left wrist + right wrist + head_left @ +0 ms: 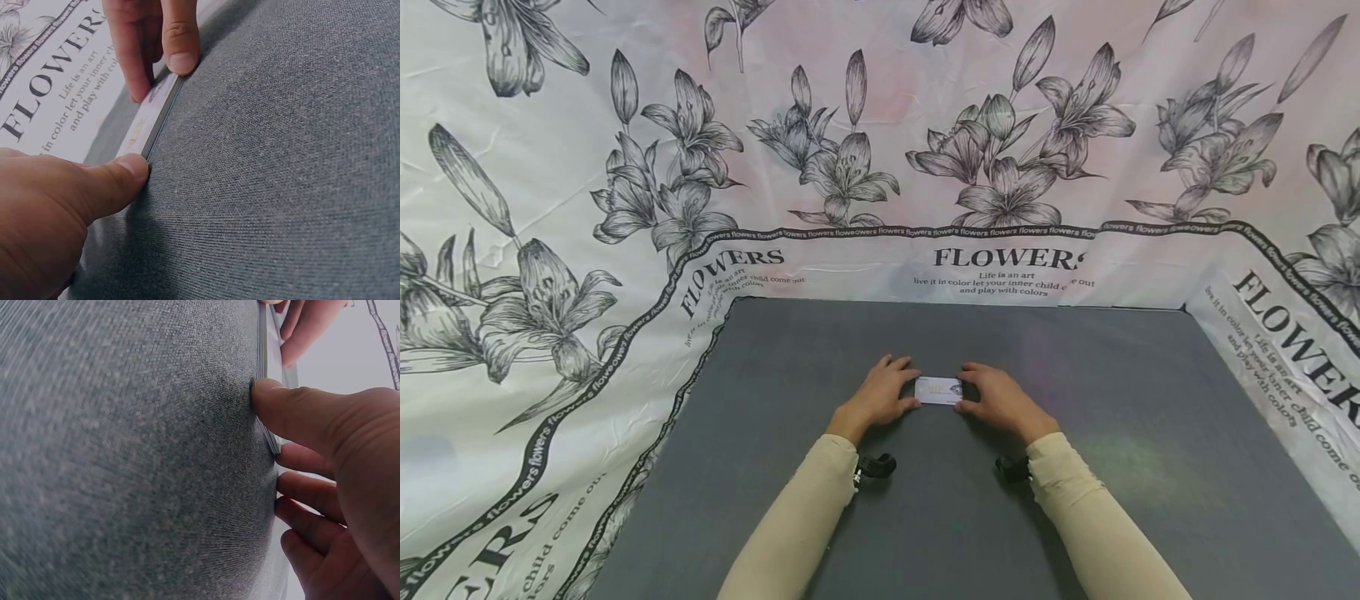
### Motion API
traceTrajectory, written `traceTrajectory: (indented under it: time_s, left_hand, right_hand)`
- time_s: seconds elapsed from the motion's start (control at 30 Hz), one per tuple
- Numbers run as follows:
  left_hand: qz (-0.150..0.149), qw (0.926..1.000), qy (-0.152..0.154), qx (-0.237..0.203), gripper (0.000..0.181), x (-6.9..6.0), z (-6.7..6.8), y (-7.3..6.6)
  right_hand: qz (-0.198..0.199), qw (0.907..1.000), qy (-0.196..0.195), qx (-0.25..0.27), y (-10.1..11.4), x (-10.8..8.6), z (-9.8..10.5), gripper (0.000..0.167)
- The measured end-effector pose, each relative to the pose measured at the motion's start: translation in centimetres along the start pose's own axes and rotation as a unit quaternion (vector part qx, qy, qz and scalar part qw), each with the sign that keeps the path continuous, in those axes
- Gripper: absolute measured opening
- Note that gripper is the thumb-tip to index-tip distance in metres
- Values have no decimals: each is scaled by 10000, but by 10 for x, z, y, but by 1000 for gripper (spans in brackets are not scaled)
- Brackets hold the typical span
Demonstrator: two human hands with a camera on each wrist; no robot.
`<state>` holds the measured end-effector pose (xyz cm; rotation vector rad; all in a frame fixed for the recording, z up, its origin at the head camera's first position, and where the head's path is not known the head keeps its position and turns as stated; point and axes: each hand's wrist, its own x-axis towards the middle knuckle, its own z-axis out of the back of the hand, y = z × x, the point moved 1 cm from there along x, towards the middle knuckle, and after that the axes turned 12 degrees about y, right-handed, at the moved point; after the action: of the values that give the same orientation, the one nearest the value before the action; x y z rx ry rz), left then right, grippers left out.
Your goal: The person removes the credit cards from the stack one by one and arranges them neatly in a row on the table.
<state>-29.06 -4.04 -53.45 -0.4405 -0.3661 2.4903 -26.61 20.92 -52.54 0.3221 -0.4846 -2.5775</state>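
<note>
A thin stack of white cards lies flat on the grey table, with yellowish print and a dark picture at its right end. In the left wrist view the layered edge of the stack faces the camera. My left hand holds its left end, thumb at the near corner and fingers towards the far side. At the right end my right hand grips likewise, its thumb against the near edge. The right wrist view shows several layers in the stack; the right thumb hides part of it.
The grey cloth-covered table extends around both hands. White fabric printed with flowers and lettering rises along the back and sides. A black wrist strap piece shows by the left sleeve, and another by the right.
</note>
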Motion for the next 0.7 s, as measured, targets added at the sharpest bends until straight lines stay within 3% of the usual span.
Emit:
traceTrajectory:
  time_s: [0.7]
  left_hand:
    - [-116, 9996, -103, -221, 54, -3, 1, -2]
  right_hand:
    - [-49, 9999, -60, 123, 0, -2, -1, 53]
